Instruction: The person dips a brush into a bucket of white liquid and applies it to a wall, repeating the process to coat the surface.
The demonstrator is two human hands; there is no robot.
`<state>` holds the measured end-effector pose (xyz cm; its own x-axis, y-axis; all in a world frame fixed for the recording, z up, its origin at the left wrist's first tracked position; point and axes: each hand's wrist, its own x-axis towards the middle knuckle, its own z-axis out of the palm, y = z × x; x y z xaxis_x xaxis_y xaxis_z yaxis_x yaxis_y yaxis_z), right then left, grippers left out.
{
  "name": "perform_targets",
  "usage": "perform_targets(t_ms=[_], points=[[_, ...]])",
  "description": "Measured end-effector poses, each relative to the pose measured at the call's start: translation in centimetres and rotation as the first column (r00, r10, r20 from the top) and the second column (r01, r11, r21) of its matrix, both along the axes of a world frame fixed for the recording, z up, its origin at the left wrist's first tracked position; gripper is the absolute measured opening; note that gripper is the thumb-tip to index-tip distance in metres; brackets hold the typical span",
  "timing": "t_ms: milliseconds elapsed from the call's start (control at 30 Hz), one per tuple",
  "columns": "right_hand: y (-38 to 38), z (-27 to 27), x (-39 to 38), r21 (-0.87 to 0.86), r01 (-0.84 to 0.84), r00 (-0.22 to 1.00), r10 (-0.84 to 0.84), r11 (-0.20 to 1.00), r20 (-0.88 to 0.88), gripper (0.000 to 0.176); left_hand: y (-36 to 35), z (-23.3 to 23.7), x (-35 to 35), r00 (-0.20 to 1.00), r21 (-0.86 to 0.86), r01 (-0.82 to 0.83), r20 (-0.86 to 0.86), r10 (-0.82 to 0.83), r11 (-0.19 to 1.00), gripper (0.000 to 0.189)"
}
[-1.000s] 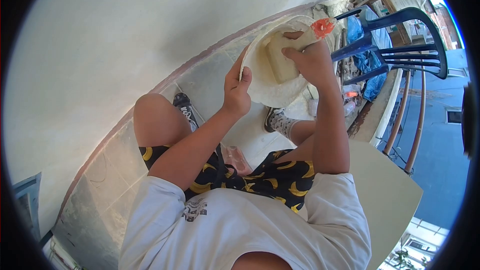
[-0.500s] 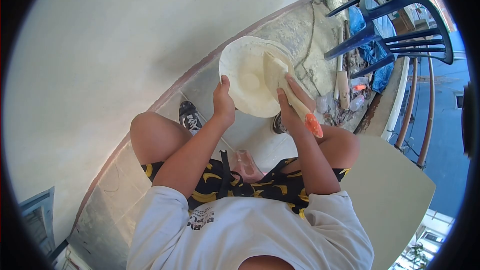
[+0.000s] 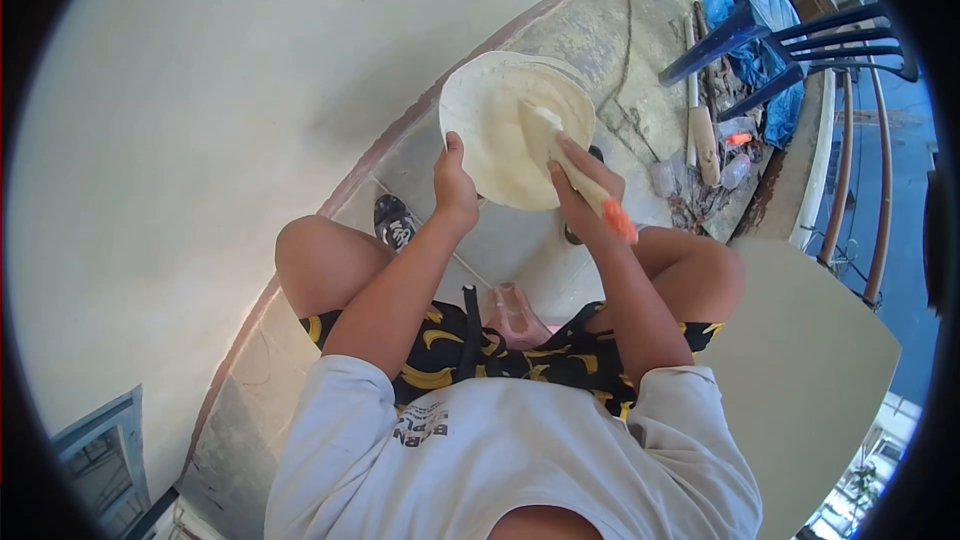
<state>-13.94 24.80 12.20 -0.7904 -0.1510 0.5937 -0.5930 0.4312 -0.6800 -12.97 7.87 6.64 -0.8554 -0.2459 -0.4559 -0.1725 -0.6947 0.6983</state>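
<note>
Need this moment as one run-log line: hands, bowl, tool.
Left hand: gripping pale bowl at rim | Right hand: gripping orange-ended tool by handle | Tool position: far end over bowl's interior, contact unclear

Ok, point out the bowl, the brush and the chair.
Bowl (image 3: 478,118): head view, on its inner wall.
Brush (image 3: 584,183): head view, on its handle.
Chair (image 3: 712,48): head view, on a leg.

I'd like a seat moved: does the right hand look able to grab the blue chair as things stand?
Probably not: the right hand grips the orange-ended tool over the white bowl, and the blue chair looks out of reach, farther off to the right.
</note>
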Motion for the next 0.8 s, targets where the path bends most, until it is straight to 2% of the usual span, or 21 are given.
perform_targets(t_ms=[33,67,100,133,200,233,267,333,367,433,467,533,600,667,800], points=[[0.0,0.0,0.1,-0.118,0.026,0.965,0.006,0.993,0.262,0.033,0.1,-0.1,0.3,1.0,-0.008,0.016,0.006,-0.016,1.0,0.055],[0.0,0.1,-0.2,-0.229,0.076,0.869,0.048,0.97,0.492,0.033,0.1,0.3,0.2,1.0,0.004,0.018,0.007,-0.018,1.0,0.055],[0.2,-1.1,-0.6,-0.354,0.119,0.896,0.054,0.928,0.442,0.037,0.1,0.5,-0.1,1.0,0.021,0.009,0.007,-0.009,1.0,0.055],[0.6,-1.3,-1.1,-0.354,0.117,0.895,0.057,0.928,0.443,0.037,0.0,0.0,-0.3,1.0,0.021,0.006,0.009,-0.006,1.0,0.055],[0.8,-1.0,-1.9,-0.683,0.32,0.732,0.286,0.656,0.618,0.042,-0.4,-1.5,-0.3,0.998,-0.053,0.056,-0.006,-0.056,0.997,0.058],[1.1,-1.6,-2.5,-0.742,0.36,0.698,0.364,0.566,0.616,0.045,-0.6,-2.2,-0.4,0.998,-0.055,0.061,-0.006,-0.061,0.997,0.058],[1.5,-1.7,-3.0,-0.744,0.36,0.703,0.361,0.563,0.613,0.045,-0.7,-2.3,-0.5,0.998,-0.05,0.057,-0.008,-0.058,0.997,0.058],[1.9,-1.9,-4.2,-0.827,0.39,0.646,0.52,0.404,0.559,0.047,-0.9,-2.6,-0.8,0.998,-0.051,0.064,-0.016,-0.065,0.997,0.058],[2.1,-2.2,-4.8,-0.83,0.392,0.653,0.516,0.396,0.554,0.047,-0.9,-2.5,-0.8,0.999,-0.026,0.051,-0.011,-0.052,0.998,0.058],[2.3,-2.7,-6.3,-0.883,0.422,0.686,0.566,0.205,0.458,0.047,-0.9,-2.0,-0.8,0.999,0.022,0.04,0.0,-0.04,0.999,0.06],[2.5,-2.6,-7.4,-0.885,0.423,0.689,0.564,0.196,0.455,0.047,-0.9,-1.7,-0.8,0.999,0.015,0.047,0.0,-0.047,0.999,0.06],[3.2,-2.6,-10.4,-0.941,0.327,0.761,0.565,0.09,0.319,0.046,-0.9,-1.7,-0.9,0.998,0.051,0.055,0.016,-0.056,0.997,0.06],[4.0,-4.1,-14.7,-0.945,0.309,0.796,0.516,0.105,0.317,0.046,-1.2,-2.8,-0.8,0.996,0.054,0.081,0.029,-0.082,0.995,0.06],[4.7,-6.1,-19.2,-0.921,0.301,0.817,0.431,0.248,0.383,0.047,-1.3,-3.6,-0.4,0.987,0.029,0.098,0.126,-0.101,0.995,0.06],[2.7,-11.8,-27.3,-0.873,0.434,0.792,0.368,0.224,0.488,0.043,-2.6,-4.9,1.1,0.949,0.042,0.172,0.262,-0.177,0.984,0.061]])
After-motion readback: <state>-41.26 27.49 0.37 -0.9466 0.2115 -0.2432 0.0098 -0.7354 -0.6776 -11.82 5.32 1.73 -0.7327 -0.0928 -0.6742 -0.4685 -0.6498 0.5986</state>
